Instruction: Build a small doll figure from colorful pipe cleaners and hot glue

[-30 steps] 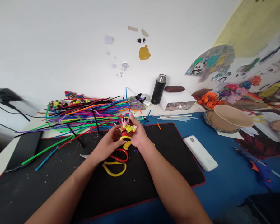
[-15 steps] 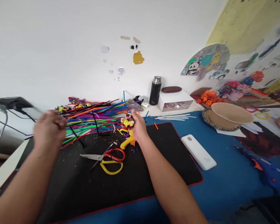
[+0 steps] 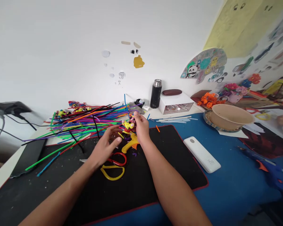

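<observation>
My right hand [image 3: 142,127] is closed around a small colourful figure [image 3: 128,124] with yellow, red and dark parts, seemingly twisted from pipe cleaners. Just left of it, my left hand [image 3: 106,145] has its fingers apart and slightly curled, with nothing visible in it. Whether its fingertips touch the figure I cannot tell. Below the figure lies a yellow glue gun [image 3: 130,143], partly covered by the right hand. The scissors [image 3: 112,179] with red and yellow handles rest on the black mat [image 3: 132,194]; the left hand and wrist hide most of their blades.
Many coloured pipe cleaners [image 3: 85,122] spread behind my left hand, with small figures [image 3: 77,106] beyond. A black flask [image 3: 156,94], a white box [image 3: 176,105], a white power bank [image 3: 201,155], a bowl [image 3: 232,116] and a blue glue gun [image 3: 269,172] stand or lie rightward.
My left hand has moved right from the far left side to beside the figure, and its fingers have gone from closed to spread. My right hand stays in place with the figure.
</observation>
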